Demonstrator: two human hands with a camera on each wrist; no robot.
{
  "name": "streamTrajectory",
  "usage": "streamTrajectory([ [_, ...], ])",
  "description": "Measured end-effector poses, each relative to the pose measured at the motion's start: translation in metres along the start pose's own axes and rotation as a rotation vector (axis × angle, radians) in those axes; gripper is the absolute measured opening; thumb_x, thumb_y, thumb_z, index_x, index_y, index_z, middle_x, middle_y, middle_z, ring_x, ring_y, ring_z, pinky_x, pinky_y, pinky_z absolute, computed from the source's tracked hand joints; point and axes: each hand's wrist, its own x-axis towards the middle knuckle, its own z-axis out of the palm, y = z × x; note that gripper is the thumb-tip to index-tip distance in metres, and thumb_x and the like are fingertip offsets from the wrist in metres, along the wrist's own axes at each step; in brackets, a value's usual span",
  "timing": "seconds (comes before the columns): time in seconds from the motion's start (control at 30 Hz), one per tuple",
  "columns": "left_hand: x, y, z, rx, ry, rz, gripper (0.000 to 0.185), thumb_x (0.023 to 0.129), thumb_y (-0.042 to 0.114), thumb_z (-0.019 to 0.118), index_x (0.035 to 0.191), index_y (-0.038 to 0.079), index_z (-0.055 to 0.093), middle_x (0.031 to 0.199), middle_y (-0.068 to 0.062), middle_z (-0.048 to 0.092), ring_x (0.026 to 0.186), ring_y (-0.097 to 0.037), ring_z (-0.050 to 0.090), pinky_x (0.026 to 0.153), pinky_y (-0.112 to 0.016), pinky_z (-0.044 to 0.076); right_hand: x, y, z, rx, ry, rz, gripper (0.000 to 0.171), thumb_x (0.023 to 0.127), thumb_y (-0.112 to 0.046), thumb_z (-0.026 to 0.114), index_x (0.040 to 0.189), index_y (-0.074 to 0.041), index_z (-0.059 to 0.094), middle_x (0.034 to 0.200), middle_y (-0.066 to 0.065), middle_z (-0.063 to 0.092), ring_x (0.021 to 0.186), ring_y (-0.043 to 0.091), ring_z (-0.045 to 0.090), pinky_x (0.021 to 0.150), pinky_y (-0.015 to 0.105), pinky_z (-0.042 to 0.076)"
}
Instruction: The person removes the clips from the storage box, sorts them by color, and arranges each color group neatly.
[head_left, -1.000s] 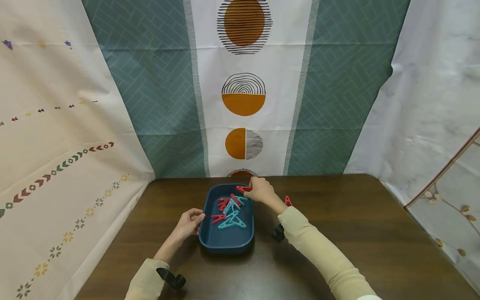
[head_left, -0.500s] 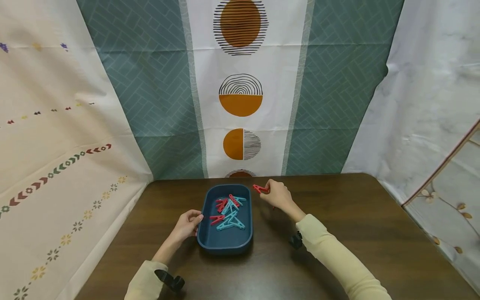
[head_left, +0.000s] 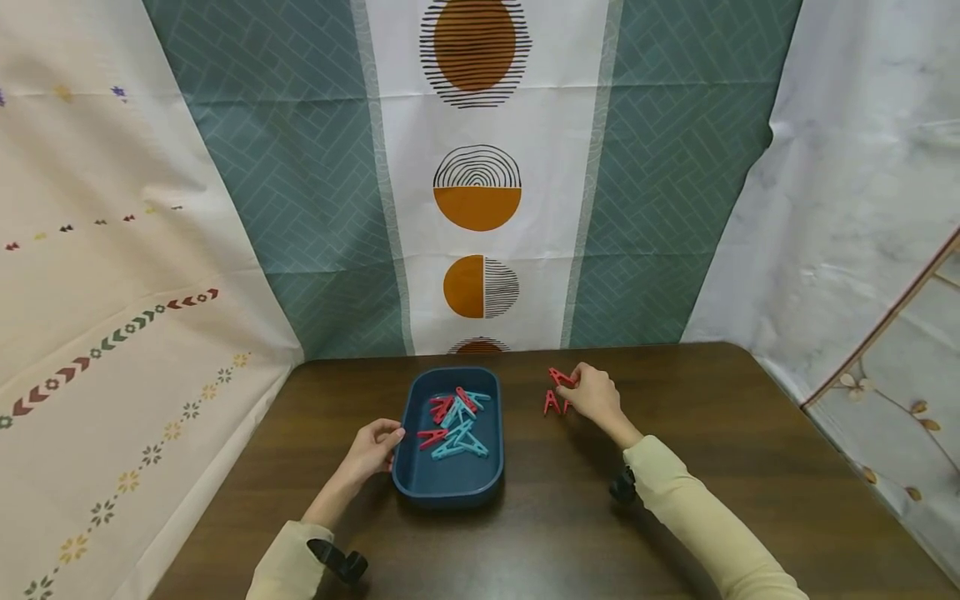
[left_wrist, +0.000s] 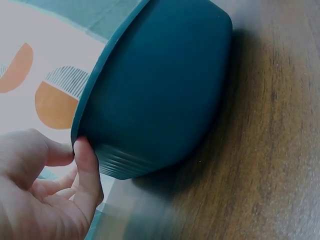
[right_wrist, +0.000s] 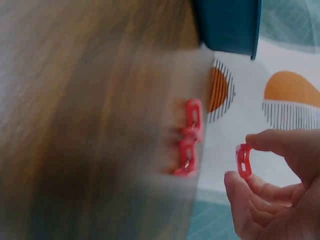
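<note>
Red clip pinched by right hand; left hand grips tray (wrist view).

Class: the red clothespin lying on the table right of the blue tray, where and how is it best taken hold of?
Probably by its paired handle ends, pinched from above between thumb and forefinger. The red clothespin lies flat on the bare table, clear of the tray, beside the right hand, which already pinches another red clothespin.

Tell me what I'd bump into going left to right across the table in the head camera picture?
Left hand → blue tray of red and blue pegs → red peg on the table → right hand, pinching another red peg.
</note>
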Motion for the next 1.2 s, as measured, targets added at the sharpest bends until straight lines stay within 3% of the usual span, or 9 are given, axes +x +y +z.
streamTrajectory([
  [0.37, 0.001, 0.002, 0.0, -0.024, -0.007, -0.001, 0.035, 0.1, 0.011, 0.051, 0.127, -0.01, 0.045, 0.068, -0.004, 0.053, 0.056, -0.011, 0.047, 0.05, -0.022, 0.045, -0.003, 0.032, -0.004, -0.069, 0.046, 0.166, 0.028, 0.082, -0.03, 0.07, 0.08, -0.006, 0.056, 0.066, 0.007, 0.054, 0.055, 0.02, 0.047, 0.045, 0.029, 0.034],
  [0.6, 0.002, 0.001, 0.0, -0.022, -0.018, 0.002, 0.035, 0.1, 0.012, 0.05, 0.127, -0.01, 0.044, 0.067, -0.004, 0.052, 0.056, -0.011, 0.047, 0.051, -0.022, 0.045, -0.006, 0.041, -0.002, -0.123, -0.022, 0.208, 0.049, 0.084, -0.032, 0.072, 0.053, -0.014, 0.037, 0.051, -0.003, 0.03, 0.048, 0.013, 0.033, 0.042, 0.026, 0.025],
  [1.2, 0.0, 0.001, 0.001, -0.005, 0.0, -0.012, 0.036, 0.1, 0.014, 0.052, 0.127, -0.009, 0.046, 0.07, -0.006, 0.054, 0.057, -0.011, 0.048, 0.052, -0.022, 0.045, -0.009, 0.041, 0.0, -0.208, -0.099, 0.188, 0.052, 0.082, -0.038, 0.074, 0.056, -0.013, 0.037, 0.057, -0.002, 0.029, 0.053, 0.015, 0.034, 0.045, 0.028, 0.027],
])
